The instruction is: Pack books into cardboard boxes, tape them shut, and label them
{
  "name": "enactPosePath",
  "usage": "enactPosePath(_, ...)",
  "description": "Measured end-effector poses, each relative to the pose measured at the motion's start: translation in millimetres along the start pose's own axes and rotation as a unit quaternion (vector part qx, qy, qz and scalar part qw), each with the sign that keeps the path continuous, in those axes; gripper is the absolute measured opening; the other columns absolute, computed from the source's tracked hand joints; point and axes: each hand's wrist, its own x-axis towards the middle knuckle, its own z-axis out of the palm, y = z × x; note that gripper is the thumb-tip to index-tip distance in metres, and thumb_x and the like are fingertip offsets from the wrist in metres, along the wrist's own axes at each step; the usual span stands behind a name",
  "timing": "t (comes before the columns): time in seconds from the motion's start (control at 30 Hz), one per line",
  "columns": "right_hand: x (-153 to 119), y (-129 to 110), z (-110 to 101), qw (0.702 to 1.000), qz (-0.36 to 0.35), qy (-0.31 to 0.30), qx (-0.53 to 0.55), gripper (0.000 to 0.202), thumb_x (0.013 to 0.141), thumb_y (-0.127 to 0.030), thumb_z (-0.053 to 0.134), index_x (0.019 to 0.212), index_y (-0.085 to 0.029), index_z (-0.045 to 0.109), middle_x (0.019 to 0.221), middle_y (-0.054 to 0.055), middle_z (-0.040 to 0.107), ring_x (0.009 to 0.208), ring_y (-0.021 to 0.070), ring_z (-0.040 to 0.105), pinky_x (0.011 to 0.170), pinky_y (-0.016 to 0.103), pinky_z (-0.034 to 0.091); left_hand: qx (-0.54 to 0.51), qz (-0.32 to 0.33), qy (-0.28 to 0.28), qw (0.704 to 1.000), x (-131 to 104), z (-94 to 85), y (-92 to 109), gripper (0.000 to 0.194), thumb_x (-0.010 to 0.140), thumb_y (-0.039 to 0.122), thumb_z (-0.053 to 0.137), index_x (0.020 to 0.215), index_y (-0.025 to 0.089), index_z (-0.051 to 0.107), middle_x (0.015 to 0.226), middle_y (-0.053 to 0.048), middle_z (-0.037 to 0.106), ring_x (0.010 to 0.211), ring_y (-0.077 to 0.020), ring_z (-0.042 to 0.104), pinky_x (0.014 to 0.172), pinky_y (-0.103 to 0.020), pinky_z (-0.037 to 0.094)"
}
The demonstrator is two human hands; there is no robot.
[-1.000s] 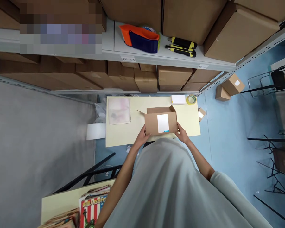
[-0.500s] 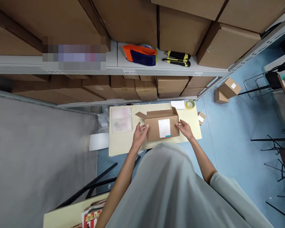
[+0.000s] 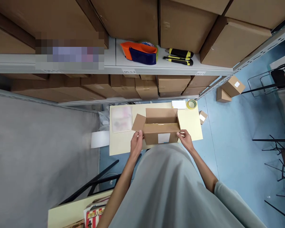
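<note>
So the box [image 3: 150, 138] was open, right at the near side of the table [image 3: 192, 125], close to the person's shirt [image 3: 171, 167], with the tape [image 3: 192, 104] over by the far right corner. Couldn't tell from where I stood if its base sat fully on the tabletop. The left hand [image 3: 136, 144] was part open, fingers fairly straight at the left side under the flap [image 3: 139, 123]; no clue how firm that contact was. The right hand [image 3: 186, 140] was more curled, thumb and fingers nipping the right front corner. Looked like plain thin cardboard to me, so probably light, unless something was in it, which I couldn't see. I'd guess stiff walls, dry and grippy, but bendy flaps that'd fold if you lifted by them. Best hold, imo, was a palm low on each end wall, no hard squeezing, since an open top might let the sides bow in.
</note>
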Motion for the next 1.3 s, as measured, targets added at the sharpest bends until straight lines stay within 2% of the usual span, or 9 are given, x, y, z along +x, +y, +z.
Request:
enactPosePath(0.3,38,5,2,0.997,0.029,0.030,0.060,0.073,0.086,-0.093,0.059,0.087,-0.020,0.069,0.091,0.015,0.079,0.100,0.0338,0.079,0.086,0.046,0.071,-0.104,-0.093,0.039,0.989,28,3.9,0,0.026,0.097,0.043,0.068,0.102,0.017,0.071,0.111,-0.013,0.080,0.111,-0.0281,0.078,0.111,-0.050,0.063)
enactPosePath(0.47,45,28,-4,0.994,0.046,0.040,0.088,0.078,0.083,-0.082,0.071,0.123,-0.016,0.070,0.117,0.018,0.078,0.105,0.0325,0.079,0.088,0.049,0.071,-0.089,-0.146,0.067,0.983,30,-2.0,-24,0.035,0.094,0.036,0.069,0.124,0.018,0.065,0.122,-0.014,0.074,0.110,-0.0245,0.077,0.106,-0.046,0.064)
enactPosePath(0.57,37,34,-12,0.988,-0.043,0.132,-0.065,0.084,0.091,-0.073,0.069,0.151,-0.016,0.056,0.143,0.025,0.068,0.129,0.0372,0.070,0.102,0.056,0.065,0.052,-0.074,0.139,0.986,22,-10.4,-30,0.074,0.085,0.032,0.082,0.153,0.020,0.053,0.139,-0.017,0.065,0.123,-0.0289,0.071,0.111,-0.052,0.061)
enactPosePath(0.63,31,32,-16,0.958,-0.130,0.167,-0.195,0.073,0.099,-0.063,0.066,0.155,-0.016,0.056,0.158,0.027,0.058,0.147,0.0402,0.057,0.116,0.062,0.055,0.170,0.048,0.153,0.972,16,-14.2,-29,0.077,0.084,0.032,0.083,0.156,0.022,0.056,0.146,-0.018,0.059,0.135,-0.0335,0.064,0.120,-0.057,0.054)
enactPosePath(0.8,30,20,-10,0.927,-0.220,0.066,-0.298,0.042,0.113,-0.035,0.040,0.129,-0.020,0.076,0.137,0.019,0.073,0.129,0.0322,0.068,0.113,0.055,0.058,0.272,0.216,0.006,0.938,10,-4.6,-18,0.040,0.102,0.026,0.053,0.137,0.023,0.072,0.132,-0.015,0.067,0.135,-0.0317,0.063,0.126,-0.052,0.049)
enactPosePath(0.9,39,14,-7,0.956,-0.175,0.017,-0.235,0.046,0.112,-0.039,0.038,0.123,-0.020,0.078,0.133,0.016,0.076,0.116,0.0282,0.075,0.098,0.045,0.067,0.253,0.176,-0.016,0.951,13,0.4,-14,0.042,0.104,0.029,0.047,0.137,0.022,0.071,0.140,-0.015,0.069,0.134,-0.0301,0.066,0.123,-0.051,0.052)
enactPosePath(1.13,66,-4,-33,0.979,-0.003,-0.064,-0.193,0.055,0.101,-0.072,0.062,0.128,-0.027,0.077,0.129,0.007,0.082,0.099,0.0257,0.081,0.092,0.043,0.069,0.134,0.080,-0.110,0.982,13,-24.6,-17,0.050,0.104,0.062,0.048,0.085,0.023,0.071,0.150,-0.015,0.070,0.145,-0.0327,0.063,0.122,-0.051,0.054)
enactPosePath(1.23,80,-21,-35,0.969,-0.050,-0.059,-0.234,0.072,0.096,-0.077,0.067,0.149,-0.027,0.069,0.150,0.011,0.072,0.107,0.0288,0.080,0.106,0.050,0.064,0.142,0.086,-0.148,0.975,4,-28.3,-22,0.049,0.086,0.066,0.079,0.109,0.023,0.074,0.161,-0.016,0.061,0.153,-0.0359,0.057,0.123,-0.053,0.054)
enactPosePath(1.3,93,-34,-30,0.961,-0.114,-0.059,-0.246,0.075,0.099,-0.077,0.062,0.154,-0.027,0.067,0.157,0.013,0.067,0.121,0.0315,0.076,0.114,0.050,0.058,0.145,0.089,-0.157,0.973,-2,-26.2,-27,0.079,0.078,0.060,0.090,0.144,0.025,0.064,0.170,-0.017,0.051,0.159,-0.0361,0.052,0.123,-0.054,0.054)
